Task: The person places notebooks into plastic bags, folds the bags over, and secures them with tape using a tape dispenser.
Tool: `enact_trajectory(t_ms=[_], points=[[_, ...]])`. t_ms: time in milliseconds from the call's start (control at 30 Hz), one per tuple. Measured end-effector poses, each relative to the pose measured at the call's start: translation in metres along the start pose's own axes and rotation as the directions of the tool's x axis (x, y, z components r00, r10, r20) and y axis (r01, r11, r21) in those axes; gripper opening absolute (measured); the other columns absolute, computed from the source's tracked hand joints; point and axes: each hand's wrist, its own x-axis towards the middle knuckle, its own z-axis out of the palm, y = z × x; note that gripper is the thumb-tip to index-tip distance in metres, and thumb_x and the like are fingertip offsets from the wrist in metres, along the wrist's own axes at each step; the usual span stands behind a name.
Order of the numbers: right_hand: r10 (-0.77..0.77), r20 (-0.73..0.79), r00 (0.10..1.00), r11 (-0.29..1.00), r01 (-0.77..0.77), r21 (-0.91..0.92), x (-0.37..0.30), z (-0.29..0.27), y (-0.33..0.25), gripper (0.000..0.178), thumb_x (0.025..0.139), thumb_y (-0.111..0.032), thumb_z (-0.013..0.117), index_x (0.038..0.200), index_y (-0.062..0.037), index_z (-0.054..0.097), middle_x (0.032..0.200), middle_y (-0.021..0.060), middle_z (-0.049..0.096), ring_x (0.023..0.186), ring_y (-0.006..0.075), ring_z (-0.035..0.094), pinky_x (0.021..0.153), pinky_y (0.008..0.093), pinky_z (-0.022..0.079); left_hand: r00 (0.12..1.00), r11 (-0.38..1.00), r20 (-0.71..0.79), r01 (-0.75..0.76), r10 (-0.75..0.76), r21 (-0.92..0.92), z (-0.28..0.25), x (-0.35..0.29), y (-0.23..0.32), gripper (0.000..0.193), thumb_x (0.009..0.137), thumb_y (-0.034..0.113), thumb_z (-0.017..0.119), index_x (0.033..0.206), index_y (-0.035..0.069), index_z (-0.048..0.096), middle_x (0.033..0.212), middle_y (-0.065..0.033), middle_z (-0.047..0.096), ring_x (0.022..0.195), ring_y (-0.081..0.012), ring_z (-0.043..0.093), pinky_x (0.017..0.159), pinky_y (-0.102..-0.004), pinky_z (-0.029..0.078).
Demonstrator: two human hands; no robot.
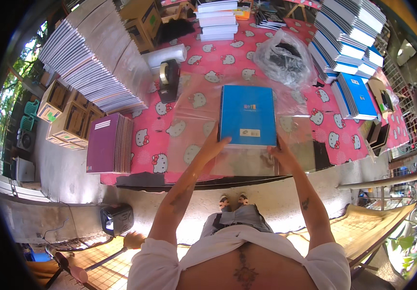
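Observation:
A blue notebook (247, 108), possibly the top one of a small stack, lies in front of me with its cover up. My left hand (213, 147) is closed on its lower left edge, thumb near the corner and the other fingers mostly hidden. At the lower right corner, my right hand (282, 152) grips the opposite edge. Beneath and around the notebook spreads a clear plastic sheet or bag (196, 128), lying flat on the pink tablecloth (228, 48) printed with cartoon cat faces.
Purple spiral notebooks (106, 145) and a tall notebook stack (97, 63) stand left, near a tape dispenser (168, 82). Crumpled clear plastic (286, 60) lies beyond. At right are tall blue-and-white stacks (349, 38) and a smaller blue stack (358, 96). Cardboard boxes (70, 118) sit far left.

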Motion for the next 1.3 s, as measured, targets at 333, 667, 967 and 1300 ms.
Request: enact_trajectory(t_ms=[333,667,967,1300], points=[[-0.209,0.323,0.923,0.47,0.384,-0.795,-0.077,0.013,-0.003,0.084,0.082,-0.052,0.074,0.142,-0.0012,0.044,0.143,0.0169,0.043,0.137,0.0381,0.037,0.111,0.0519,0.032,0.954,0.439,0.263,-0.3,0.145,0.847,0.026,-0.104,0.001,0.097,0.083,0.067,0.063,0.15,0.004,0.035,0.153,-0.0214,0.035,0.138,-0.0427,0.032,0.116,-0.0589,0.02],[-0.455,0.245,0.856,0.408,0.445,-0.797,-0.047,0.044,0.01,0.04,0.092,-0.029,0.065,0.12,-0.0006,0.06,0.124,0.0146,0.056,0.119,0.0377,0.053,0.102,0.05,0.044,0.923,0.485,0.226,-0.36,0.312,0.797,0.034,-0.077,-0.007,0.046,0.091,0.035,0.067,0.124,0.003,0.06,0.128,-0.0161,0.053,0.119,-0.0342,0.049,0.101,-0.0514,0.039],[0.387,-0.308,0.869,0.8,-0.15,0.581,-0.03,0.026,0.021,0.039,0.099,-0.023,0.06,0.132,-0.0048,0.048,0.096,0.0115,0.065,0.09,0.0228,0.067,0.081,0.0347,0.057,0.737,0.776,-0.428,0.205,-0.523,-0.596,0.033,-0.047,0.012,0.045,0.093,0.014,0.068,0.129,-0.002,0.047,0.098,-0.0109,0.064,0.081,-0.0153,0.063,0.064,-0.0261,0.051],[0.233,-0.203,0.951,0.874,-0.113,0.473,-0.025,0.025,0.008,0.058,0.092,-0.014,0.073,0.139,-0.0017,0.042,0.098,0.01,0.07,0.085,0.0139,0.065,0.073,0.0261,0.05,0.813,0.716,-0.312,0.173,-0.492,-0.676,0.036,-0.047,0.006,0.066,0.093,0.005,0.067,0.145,-0.004,0.029,0.104,-0.0118,0.061,0.082,-0.0152,0.06,0.059,-0.0262,0.045]])
